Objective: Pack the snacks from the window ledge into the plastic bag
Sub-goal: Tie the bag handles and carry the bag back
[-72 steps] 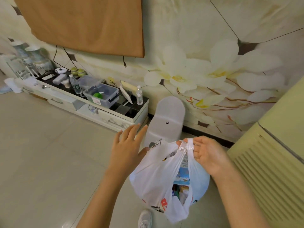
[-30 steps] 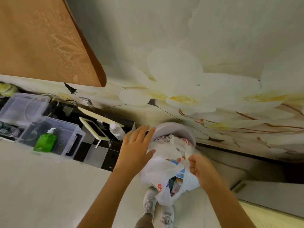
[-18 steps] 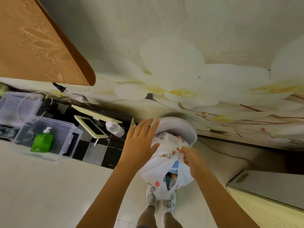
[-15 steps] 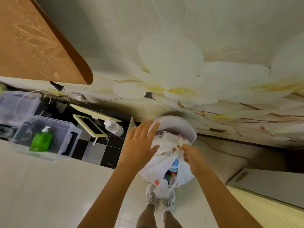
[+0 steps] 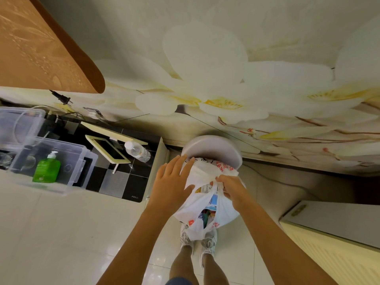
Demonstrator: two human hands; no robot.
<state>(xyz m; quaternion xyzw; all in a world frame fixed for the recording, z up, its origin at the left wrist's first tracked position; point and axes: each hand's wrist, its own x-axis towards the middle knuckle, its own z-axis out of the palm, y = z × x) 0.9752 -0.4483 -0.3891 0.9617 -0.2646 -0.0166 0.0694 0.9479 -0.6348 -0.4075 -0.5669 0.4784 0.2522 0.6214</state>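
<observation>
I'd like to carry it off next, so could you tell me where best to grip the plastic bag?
Grip the bunched handles at the top of the plastic bag, from above, beside the right hand already pinching them; the full body hangs below.

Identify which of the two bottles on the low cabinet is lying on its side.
The clear water bottle with the white cap lies on its side beside the framed tablet. The green pump bottle stands upright inside the clear storage bin.

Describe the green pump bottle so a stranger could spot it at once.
Look left to the low black-topped cabinet along the flowered wall. Two clear plastic bins sit there; the nearer bin holds the green pump bottle, upright. It is the only bright green thing there, with a white pump, unlike the clear water bottle lying further right.
</observation>
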